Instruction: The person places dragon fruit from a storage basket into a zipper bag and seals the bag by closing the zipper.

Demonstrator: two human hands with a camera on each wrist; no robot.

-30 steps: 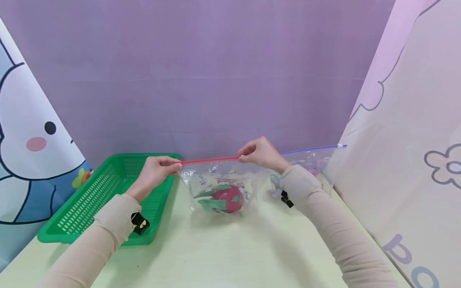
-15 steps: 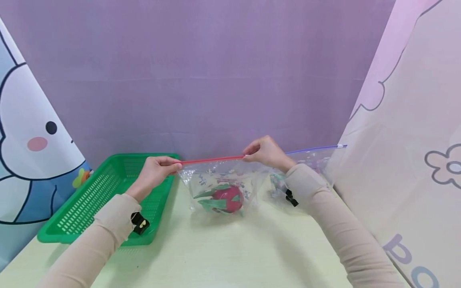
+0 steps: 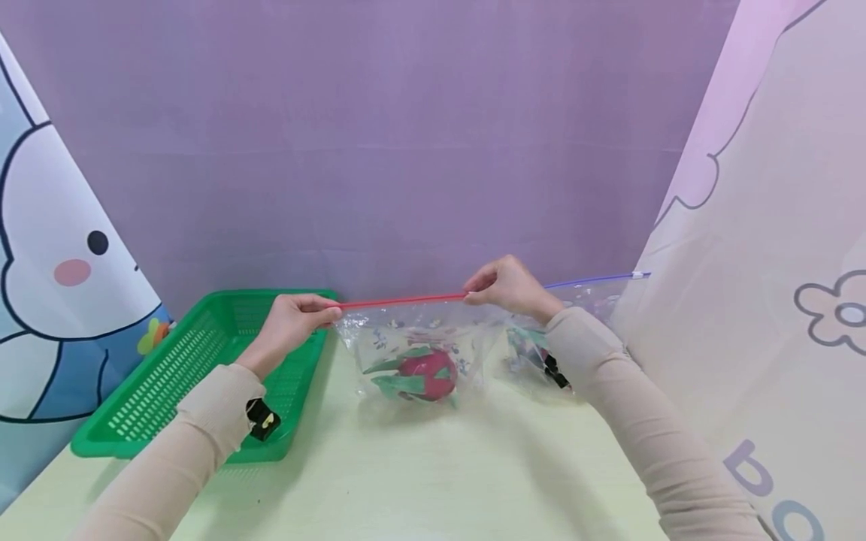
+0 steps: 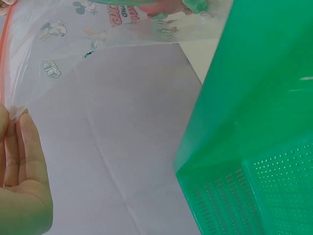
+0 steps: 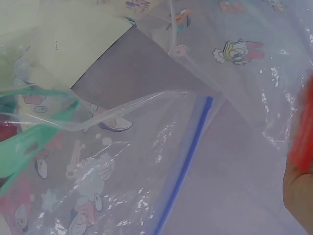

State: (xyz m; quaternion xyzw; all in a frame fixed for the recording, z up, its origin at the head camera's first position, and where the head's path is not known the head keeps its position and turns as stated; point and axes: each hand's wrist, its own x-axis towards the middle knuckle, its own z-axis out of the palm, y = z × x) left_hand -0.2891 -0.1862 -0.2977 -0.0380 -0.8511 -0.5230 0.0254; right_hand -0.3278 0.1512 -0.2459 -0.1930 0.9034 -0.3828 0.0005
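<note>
A clear zip bag with printed cartoon figures stands on the table, a red dragon fruit with green leaves inside it. Along its top runs a red zip strip. My left hand pinches the left end of that strip between thumb and fingers; the left wrist view shows the bag corner at the fingertips. Farther right, my right hand pinches the strip, where a slider is mostly hidden by the fingers. Only part of the right hand appears in the right wrist view.
A green plastic basket stands at the left, close to my left forearm. Behind my right wrist is another clear zip bag with a blue strip and something green and dark red inside. A purple curtain hangs behind the table.
My right hand has slid a short way right along the red strip, and more red shows between the hands. The left hand and the dragon fruit have stayed in place.
</note>
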